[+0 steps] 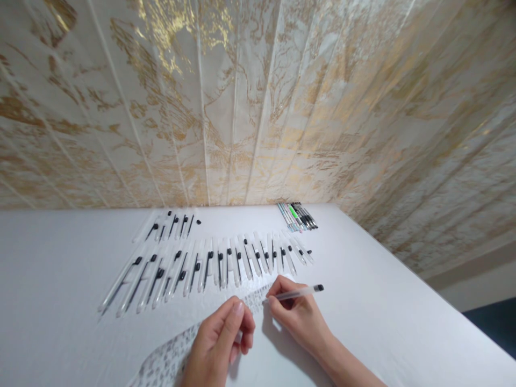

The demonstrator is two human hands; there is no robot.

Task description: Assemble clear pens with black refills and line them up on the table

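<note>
Running from the left toward the middle of the white table (pixel 403 301), a long slanting row of clear pens (pixel 237 266) lies with black caps and dark refills among them. On the far side behind its left part is a shorter row (pixel 173 226) of similar pieces. Nearer to me, a sheet covered in small dark marks (pixel 167 352) stretches from the near left up to my hands. My left hand (pixel 226 336) is loosely curled over it, thumb against the fingers; I can't tell whether they pinch anything. Just to its right, my right hand (pixel 296 312) grips a clear pen with a black end (pixel 298 293), its tip at the sheet. Beyond, at the far right, assorted pens (pixel 298 216) lie side by side near the gold-patterned wall (pixel 242 107).
</note>
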